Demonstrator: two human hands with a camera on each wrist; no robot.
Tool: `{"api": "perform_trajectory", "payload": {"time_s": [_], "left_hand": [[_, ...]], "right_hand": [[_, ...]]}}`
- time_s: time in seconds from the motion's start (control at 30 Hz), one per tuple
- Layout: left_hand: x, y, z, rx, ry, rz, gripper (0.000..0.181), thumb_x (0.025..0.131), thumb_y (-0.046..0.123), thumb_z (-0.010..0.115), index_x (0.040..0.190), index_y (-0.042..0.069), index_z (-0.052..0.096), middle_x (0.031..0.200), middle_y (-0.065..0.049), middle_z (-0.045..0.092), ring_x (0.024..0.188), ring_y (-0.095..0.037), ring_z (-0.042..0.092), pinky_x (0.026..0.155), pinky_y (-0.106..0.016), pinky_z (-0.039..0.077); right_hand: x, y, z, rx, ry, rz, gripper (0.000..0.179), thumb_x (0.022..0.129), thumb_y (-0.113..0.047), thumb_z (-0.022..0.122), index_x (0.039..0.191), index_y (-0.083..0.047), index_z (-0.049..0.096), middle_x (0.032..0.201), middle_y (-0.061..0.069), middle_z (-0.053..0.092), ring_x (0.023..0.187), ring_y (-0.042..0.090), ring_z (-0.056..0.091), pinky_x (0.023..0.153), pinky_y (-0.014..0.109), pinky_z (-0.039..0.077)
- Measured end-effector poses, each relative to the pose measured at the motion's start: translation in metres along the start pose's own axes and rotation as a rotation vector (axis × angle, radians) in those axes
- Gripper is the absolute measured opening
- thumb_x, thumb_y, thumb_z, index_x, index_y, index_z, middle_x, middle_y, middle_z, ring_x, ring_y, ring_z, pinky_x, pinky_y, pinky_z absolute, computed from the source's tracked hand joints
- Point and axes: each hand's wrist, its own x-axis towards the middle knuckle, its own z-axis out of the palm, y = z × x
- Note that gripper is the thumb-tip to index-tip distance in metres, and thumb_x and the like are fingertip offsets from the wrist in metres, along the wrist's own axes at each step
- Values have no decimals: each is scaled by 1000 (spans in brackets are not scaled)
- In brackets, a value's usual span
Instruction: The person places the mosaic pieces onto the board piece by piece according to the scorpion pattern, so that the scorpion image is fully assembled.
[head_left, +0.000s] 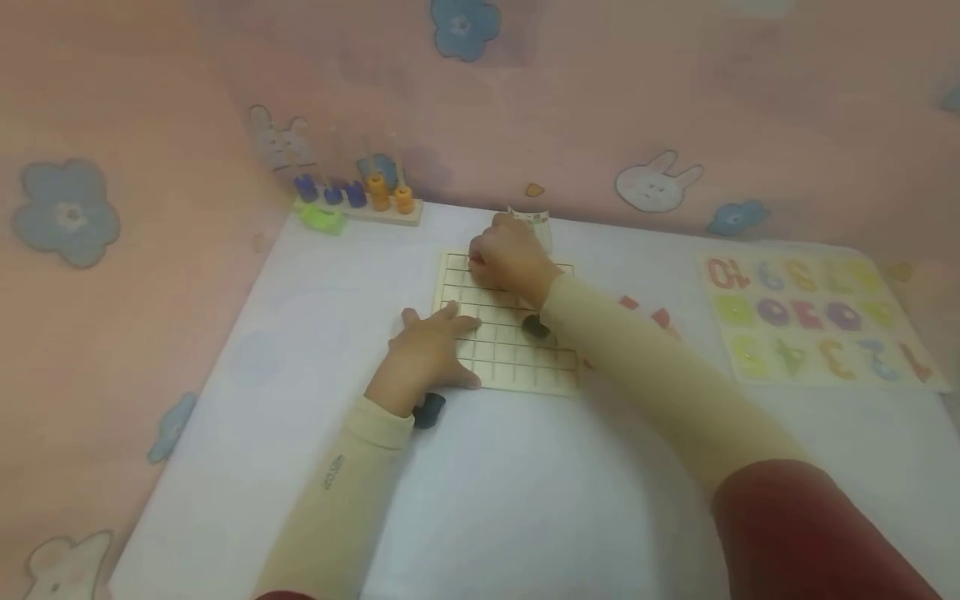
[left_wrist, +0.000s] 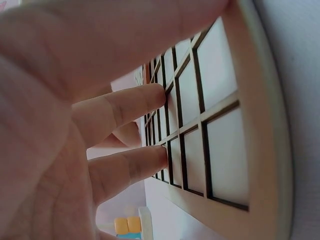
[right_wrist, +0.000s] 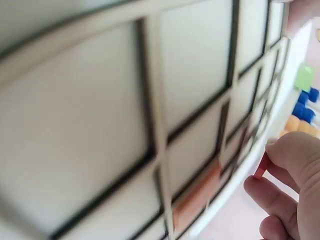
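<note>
A pale wooden grid board [head_left: 517,379] with dark-edged square cells lies on the white table. My left hand [head_left: 423,354] is spread at its near left side, with straight fingertips resting on the board. Over the far left part of the board, my right hand [head_left: 513,258] pinches a small red piece [right_wrist: 262,167] between thumb and forefinger; most of that piece is hidden by the fingers. An orange-red piece [right_wrist: 197,197] sits in a cell of the grid in the right wrist view. Loose red pieces [head_left: 628,302] lie right of the board, by the right sleeve.
A wooden peg stand [head_left: 408,212] with blue and orange beads is at the back left, a light green piece [head_left: 322,219] before it. Behind the right hand is a printed card [head_left: 538,223]. A number puzzle board [head_left: 817,333] lies at the right. Walls border the table's back and left.
</note>
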Motion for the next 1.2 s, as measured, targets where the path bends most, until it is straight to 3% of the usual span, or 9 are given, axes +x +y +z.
{"api": "perform_trajectory", "payload": {"time_s": [0.1,0.3,0.37,0.53,0.73,0.9,1.07,1.2], "left_hand": [[0,6,0,6,-6,3,90,74,41,97,155,34,56,173,-3,30,128,-46,36,95,-69,45],[-1,12,-1,19,-20,-1,90,75,40,97,155,34,56,173,-3,29,129,-47,35,97,-73,43],[-1,13,-1,21,-21,2,90,76,40,97,155,34,56,173,-4,29,129,-46,36,97,-73,43],[-2,14,-3,32,-29,-1,90,76,41,97,156,34,56,174,-3,28,129,-46,36,97,-73,43],[-3,13,-6,49,-40,-7,92,75,43,97,156,34,55,174,-2,26,130,-46,36,98,-72,44],[-1,9,-4,48,-34,0,92,75,42,97,156,33,56,174,-3,28,131,-48,36,97,-70,46],[0,4,-3,29,-26,-11,92,74,41,98,155,33,57,173,-3,30,132,-48,36,97,-67,46],[-1,2,-3,20,-30,-20,91,74,39,99,155,32,57,173,-3,29,129,-45,37,97,-65,46]], "right_hand": [[2,-2,4,-38,-17,28,16,100,-15,69,93,-9,81,86,6,76,86,27,54,82,44,47],[-6,-2,7,-54,-37,62,17,103,-16,69,110,-13,84,105,9,79,96,28,56,106,61,43],[-10,1,7,-59,-26,59,19,104,-14,68,115,-15,83,107,9,78,97,28,55,109,64,41],[-17,0,6,-62,-34,49,22,104,-13,68,121,-14,81,109,9,75,98,29,55,98,47,48],[-16,-11,7,-62,-119,106,27,105,-8,62,127,-11,77,126,11,68,115,33,55,110,51,41],[-22,3,9,-2,-100,171,32,105,-11,54,131,-7,70,131,11,67,126,33,56,113,50,40],[-59,34,-5,140,-90,309,35,102,-15,55,131,-5,71,134,15,69,130,38,56,111,54,41],[-107,64,-11,193,-101,425,33,107,-22,56,129,-4,72,130,16,70,127,39,54,114,56,37]]}}
